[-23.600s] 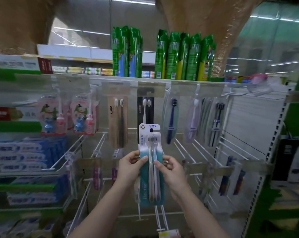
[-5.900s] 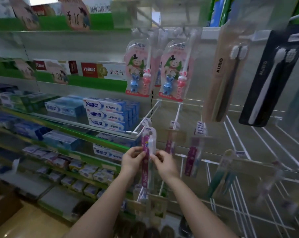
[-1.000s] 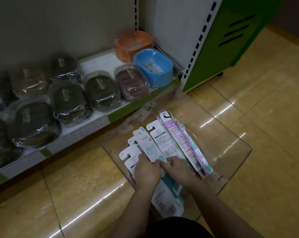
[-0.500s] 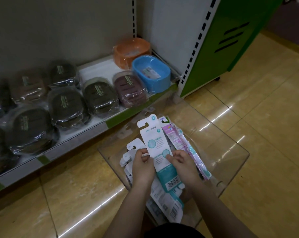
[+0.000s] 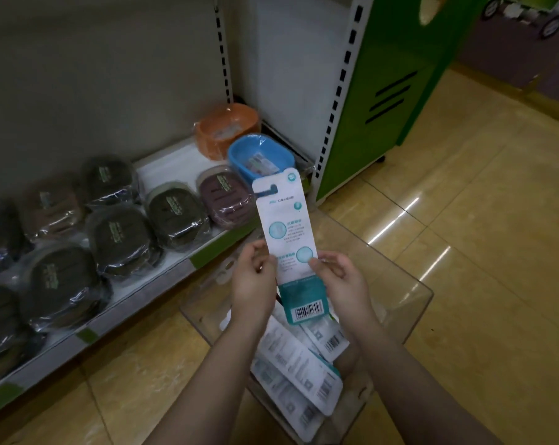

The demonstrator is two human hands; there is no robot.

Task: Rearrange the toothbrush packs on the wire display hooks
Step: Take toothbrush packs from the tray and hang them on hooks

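A: State the grip condition.

B: Both hands grasp one toothbrush pack (image 5: 290,248). The left hand (image 5: 254,285) pinches its left edge with curled fingers; the right hand (image 5: 344,282) pinches its right edge, thumb on the printed back face. The pack stands nearly upright, hang tab at the top, teal band and barcode at the bottom, back side facing the camera.

A: What lies directly below the grip?

B: A clear plastic bin (image 5: 409,303) on the floor. More toothbrush packs (image 5: 300,364) lie stacked inside it, backs up, barcodes visible. The held pack is raised above them, apart from the stack.

A: What lies beyond the grip, to the left?

B: A low white shelf (image 5: 162,165) with a green front strip. On it sit dark, film-wrapped soap dishes (image 5: 120,236) in rows. Nearest the top of the pack are a purple wrapped dish (image 5: 223,200), a blue tub (image 5: 258,154) and, behind that, an orange tub (image 5: 223,126).

A: And to the right?

B: A white slotted upright (image 5: 339,91), then a green panel (image 5: 387,91). Glossy yellow floor tiles (image 5: 480,220) extend to the right of the bin.
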